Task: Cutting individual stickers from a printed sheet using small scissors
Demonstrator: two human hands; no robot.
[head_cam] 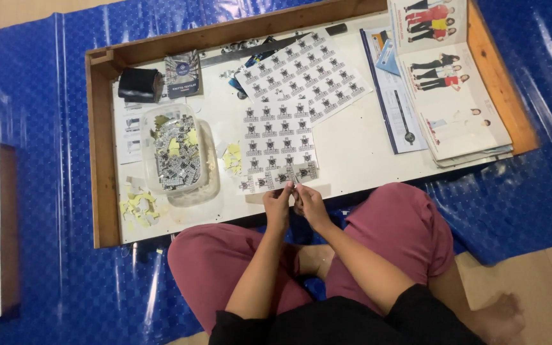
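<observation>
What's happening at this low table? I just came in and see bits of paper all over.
A person sits cross-legged on a blue mat at a low wooden tray table. The left hand and right hand meet over the near edge of a sheet of small printed labels, pinching one tiny piece. A clear tub to the left holds cut labels, with yellow scraps nearby.

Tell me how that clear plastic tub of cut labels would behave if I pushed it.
The clear tub looks light, so it would probably slide easily on the smooth white board. It seems wide and low, unlikely to tip, though loose labels might shift.
</observation>
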